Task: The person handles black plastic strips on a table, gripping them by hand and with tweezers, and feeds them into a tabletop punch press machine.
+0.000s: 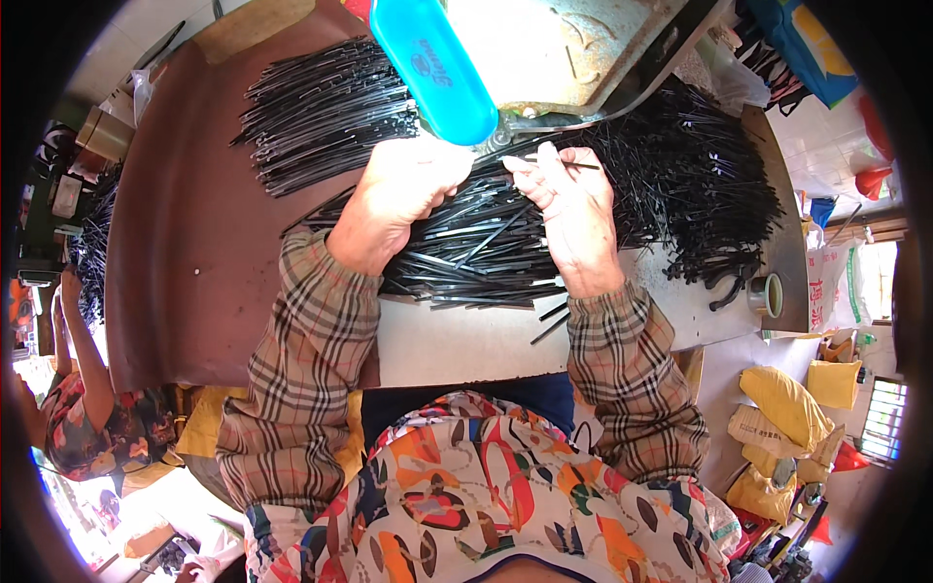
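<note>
My right hand (569,199) pinches a thin black strip (586,165), whose end sticks out past the fingers to the right. Close by on the left, my left hand (413,185) has its fingers curled together just under a blue oval cover (432,73); what they hold, if anything, is hidden. Both hands are at the front of a worn metal machine (554,63). Beneath and between them lies a loose heap of thin black strips (466,257). A few strips jut out from it near my right wrist.
Neatly laid black strips (326,112) lie at the back left on a brown sheet (175,253). A big tangled pile of black pieces (700,180) fills the right side, beside a small cup (766,295). At the far left is another person's arm (86,335). Yellow sacks (785,408) stand at the right.
</note>
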Action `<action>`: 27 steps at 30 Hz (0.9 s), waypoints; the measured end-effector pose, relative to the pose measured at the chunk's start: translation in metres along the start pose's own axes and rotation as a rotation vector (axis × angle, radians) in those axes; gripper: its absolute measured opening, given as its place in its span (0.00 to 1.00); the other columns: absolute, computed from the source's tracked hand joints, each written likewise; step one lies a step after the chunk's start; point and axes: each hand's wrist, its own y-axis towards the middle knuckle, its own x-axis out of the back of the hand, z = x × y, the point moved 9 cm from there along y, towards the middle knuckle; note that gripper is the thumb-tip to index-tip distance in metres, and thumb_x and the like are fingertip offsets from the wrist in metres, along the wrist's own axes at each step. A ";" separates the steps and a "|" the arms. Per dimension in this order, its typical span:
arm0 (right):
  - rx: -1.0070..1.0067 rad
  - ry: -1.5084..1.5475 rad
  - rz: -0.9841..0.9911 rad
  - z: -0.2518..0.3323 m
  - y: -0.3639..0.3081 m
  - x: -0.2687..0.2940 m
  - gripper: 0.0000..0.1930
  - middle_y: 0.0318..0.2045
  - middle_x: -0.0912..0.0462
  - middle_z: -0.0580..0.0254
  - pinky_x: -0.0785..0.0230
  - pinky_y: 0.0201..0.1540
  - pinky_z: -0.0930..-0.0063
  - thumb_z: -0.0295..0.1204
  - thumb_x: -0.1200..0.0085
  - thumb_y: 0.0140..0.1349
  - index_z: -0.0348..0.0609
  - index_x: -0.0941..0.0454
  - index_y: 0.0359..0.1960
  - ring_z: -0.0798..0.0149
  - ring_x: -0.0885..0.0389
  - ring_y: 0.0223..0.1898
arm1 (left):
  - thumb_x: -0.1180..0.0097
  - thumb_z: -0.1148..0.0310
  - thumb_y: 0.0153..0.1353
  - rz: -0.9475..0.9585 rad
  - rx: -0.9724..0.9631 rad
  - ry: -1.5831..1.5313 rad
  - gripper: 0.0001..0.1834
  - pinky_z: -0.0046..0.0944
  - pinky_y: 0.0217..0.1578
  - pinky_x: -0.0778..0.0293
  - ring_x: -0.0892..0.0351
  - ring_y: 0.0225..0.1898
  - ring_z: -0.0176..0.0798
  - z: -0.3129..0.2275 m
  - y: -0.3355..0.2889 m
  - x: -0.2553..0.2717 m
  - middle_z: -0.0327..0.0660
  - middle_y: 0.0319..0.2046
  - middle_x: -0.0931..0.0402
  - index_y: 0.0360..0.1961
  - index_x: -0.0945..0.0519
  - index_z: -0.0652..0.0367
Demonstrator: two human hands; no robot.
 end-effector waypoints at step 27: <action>0.094 -0.007 -0.018 0.010 0.014 -0.003 0.10 0.41 0.20 0.43 0.16 0.46 0.65 0.23 0.46 0.68 0.29 0.32 0.43 0.50 0.13 0.42 | 0.37 0.73 0.55 -0.068 0.059 0.049 0.08 0.25 0.12 0.50 0.40 0.13 0.21 -0.015 0.025 0.008 0.31 0.15 0.29 0.20 0.21 0.59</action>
